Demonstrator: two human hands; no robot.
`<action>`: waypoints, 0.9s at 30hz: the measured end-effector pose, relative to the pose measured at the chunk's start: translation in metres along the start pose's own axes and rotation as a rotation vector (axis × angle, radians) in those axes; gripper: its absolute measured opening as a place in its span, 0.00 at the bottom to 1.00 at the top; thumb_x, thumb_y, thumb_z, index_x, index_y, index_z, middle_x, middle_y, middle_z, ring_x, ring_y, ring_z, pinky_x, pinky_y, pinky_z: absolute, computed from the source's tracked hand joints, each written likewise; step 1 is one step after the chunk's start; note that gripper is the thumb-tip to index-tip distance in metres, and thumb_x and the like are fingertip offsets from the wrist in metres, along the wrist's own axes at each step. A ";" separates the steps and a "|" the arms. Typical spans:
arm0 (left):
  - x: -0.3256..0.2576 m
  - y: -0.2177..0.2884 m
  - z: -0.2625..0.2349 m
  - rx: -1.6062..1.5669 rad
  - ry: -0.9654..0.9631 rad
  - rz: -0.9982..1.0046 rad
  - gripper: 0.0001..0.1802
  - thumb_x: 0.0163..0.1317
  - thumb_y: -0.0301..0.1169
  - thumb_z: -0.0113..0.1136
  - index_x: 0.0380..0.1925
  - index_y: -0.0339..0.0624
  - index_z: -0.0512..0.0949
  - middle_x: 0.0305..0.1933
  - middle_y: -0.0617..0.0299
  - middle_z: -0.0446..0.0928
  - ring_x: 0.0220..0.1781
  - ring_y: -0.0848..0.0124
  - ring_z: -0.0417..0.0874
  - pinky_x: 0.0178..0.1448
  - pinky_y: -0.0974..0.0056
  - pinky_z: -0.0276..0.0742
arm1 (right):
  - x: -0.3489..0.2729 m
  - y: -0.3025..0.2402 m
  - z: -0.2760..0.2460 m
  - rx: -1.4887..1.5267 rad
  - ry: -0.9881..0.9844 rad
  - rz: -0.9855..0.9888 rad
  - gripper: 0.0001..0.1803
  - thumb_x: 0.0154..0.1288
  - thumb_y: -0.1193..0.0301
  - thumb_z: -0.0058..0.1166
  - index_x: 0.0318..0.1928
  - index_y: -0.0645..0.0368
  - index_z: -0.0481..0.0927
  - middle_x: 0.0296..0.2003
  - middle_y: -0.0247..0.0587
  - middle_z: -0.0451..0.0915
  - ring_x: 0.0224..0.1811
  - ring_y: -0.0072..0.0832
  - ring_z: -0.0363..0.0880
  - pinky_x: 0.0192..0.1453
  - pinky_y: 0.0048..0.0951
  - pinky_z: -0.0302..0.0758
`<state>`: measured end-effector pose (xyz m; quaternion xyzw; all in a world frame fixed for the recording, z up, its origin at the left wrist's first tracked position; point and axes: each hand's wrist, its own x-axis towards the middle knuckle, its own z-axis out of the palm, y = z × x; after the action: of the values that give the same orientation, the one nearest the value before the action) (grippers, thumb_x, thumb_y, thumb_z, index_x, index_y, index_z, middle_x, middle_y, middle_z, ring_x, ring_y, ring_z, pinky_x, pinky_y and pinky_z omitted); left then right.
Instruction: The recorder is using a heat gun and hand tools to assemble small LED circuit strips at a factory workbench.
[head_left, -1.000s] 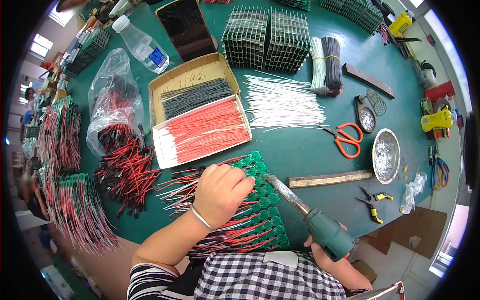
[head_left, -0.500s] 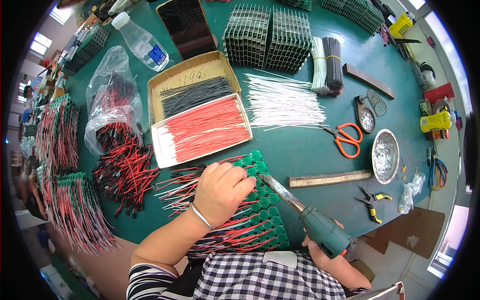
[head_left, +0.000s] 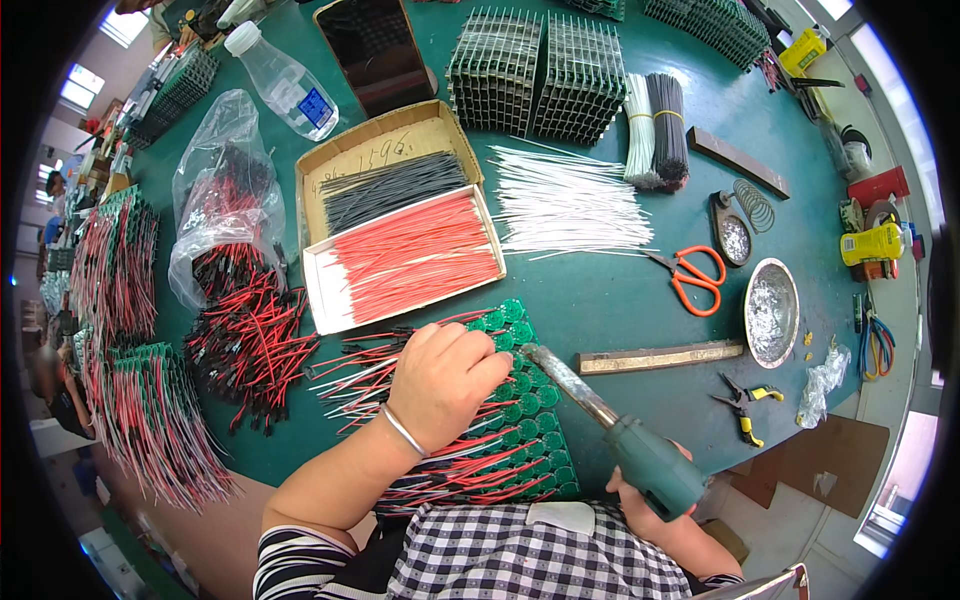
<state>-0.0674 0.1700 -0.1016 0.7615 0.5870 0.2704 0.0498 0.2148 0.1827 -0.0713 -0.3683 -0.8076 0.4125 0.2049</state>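
My right hand (head_left: pixel 645 500) grips a large soldering iron (head_left: pixel 655 465) by its dark green handle. Its metal tip ends over the upper part of a green panel of round circuit boards (head_left: pixel 540 425). Just left of the tip, my left hand (head_left: pixel 445 385) is closed in a pinch above the panel; what the fingers hold is hidden. Red, white and black wires (head_left: pixel 460 470) lie across the panel and stick out to its left, partly under my left hand and forearm.
Beyond my left hand is a box of red wires (head_left: pixel 415 260) and black wires, beside loose white wires (head_left: pixel 570 205). Orange-handled scissors (head_left: pixel 695 280), a metal bowl (head_left: pixel 770 315), a bar (head_left: pixel 660 358) and cutting pliers (head_left: pixel 745 405) lie rightward. A bag of connector leads (head_left: pixel 230 210) is left.
The soldering iron has shifted very slightly to the right, its tip a little farther from my left fingers. My left hand has hardly moved.
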 end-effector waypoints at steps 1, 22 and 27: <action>0.000 0.000 0.000 0.004 0.000 0.000 0.05 0.46 0.26 0.62 0.26 0.48 0.79 0.26 0.67 0.71 0.28 0.66 0.73 0.34 0.61 0.67 | 0.002 -0.002 -0.003 -0.068 -0.012 -0.065 0.10 0.49 0.80 0.58 0.35 0.60 0.81 0.33 0.42 0.82 0.33 0.40 0.82 0.40 0.35 0.79; -0.001 0.002 -0.002 -0.086 0.027 -0.063 0.11 0.42 0.23 0.65 0.30 0.42 0.79 0.29 0.62 0.73 0.32 0.63 0.75 0.37 0.60 0.70 | -0.010 0.001 0.007 0.219 0.018 0.205 0.10 0.50 0.77 0.58 0.36 0.60 0.81 0.34 0.42 0.82 0.36 0.41 0.80 0.43 0.37 0.76; -0.001 0.002 -0.002 -0.081 0.020 -0.062 0.12 0.42 0.23 0.65 0.30 0.42 0.79 0.30 0.61 0.73 0.32 0.62 0.75 0.38 0.59 0.70 | -0.008 0.003 0.007 0.131 -0.016 0.150 0.11 0.49 0.78 0.59 0.36 0.60 0.81 0.34 0.42 0.82 0.36 0.40 0.80 0.44 0.36 0.76</action>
<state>-0.0665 0.1677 -0.0991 0.7373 0.5996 0.3000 0.0830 0.2171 0.1739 -0.0783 -0.4101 -0.7507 0.4815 0.1908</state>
